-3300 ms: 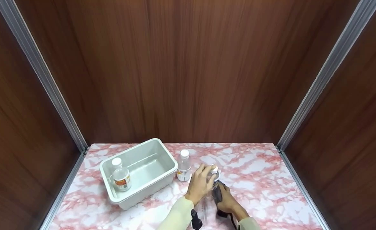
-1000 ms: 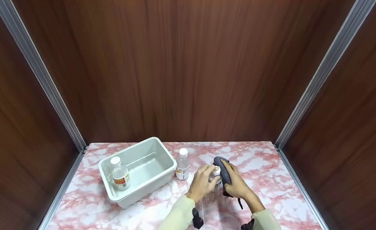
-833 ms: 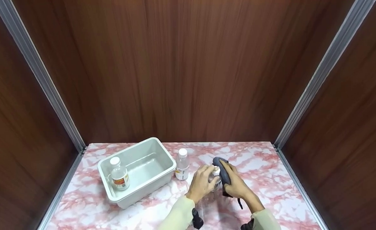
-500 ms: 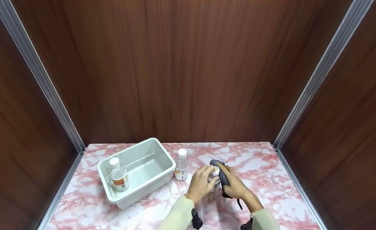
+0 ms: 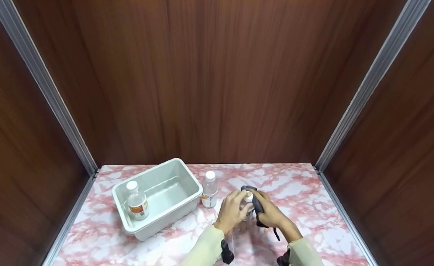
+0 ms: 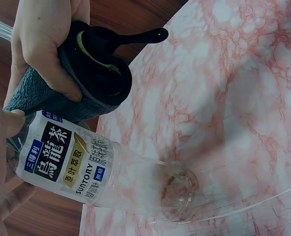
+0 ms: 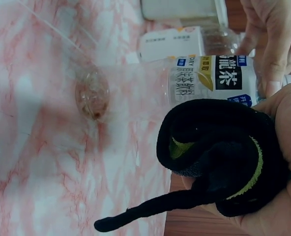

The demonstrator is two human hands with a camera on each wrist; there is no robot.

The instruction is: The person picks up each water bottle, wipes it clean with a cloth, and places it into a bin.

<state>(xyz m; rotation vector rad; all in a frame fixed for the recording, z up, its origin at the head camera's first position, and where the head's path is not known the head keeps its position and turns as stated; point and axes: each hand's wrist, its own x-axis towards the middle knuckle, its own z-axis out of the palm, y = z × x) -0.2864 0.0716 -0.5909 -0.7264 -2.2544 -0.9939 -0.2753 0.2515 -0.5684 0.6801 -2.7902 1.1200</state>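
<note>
My left hand (image 5: 231, 212) grips a clear plastic bottle (image 6: 67, 157) near its top. It has a white cap and a white Suntory oolong tea label, and stands upright on the marbled tabletop. My right hand (image 5: 273, 215) holds a rolled dark grey towel (image 7: 219, 157) with black edging and a hanging loop, its fingers wrapped over the roll. The towel lies along the bottle's right side, up at the neck and label. In the left wrist view the thumb presses at the label's upper end, beside the towel. My fingers hide part of the bottle's neck.
Just left of my hands stands another white-capped bottle (image 5: 209, 194) with a white label. Beyond it sits a light grey bin (image 5: 165, 220), turned at an angle, with a red-labelled bottle (image 5: 137, 205) upright in its left end. Brown wood-grain panels (image 5: 217, 92) enclose the table.
From 3.3 to 1.0 seconds ago, my right hand brought the towel up along the bottle. Since then, it has shifted slightly left and down, closer over the cap. My left hand keeps its grip.
</note>
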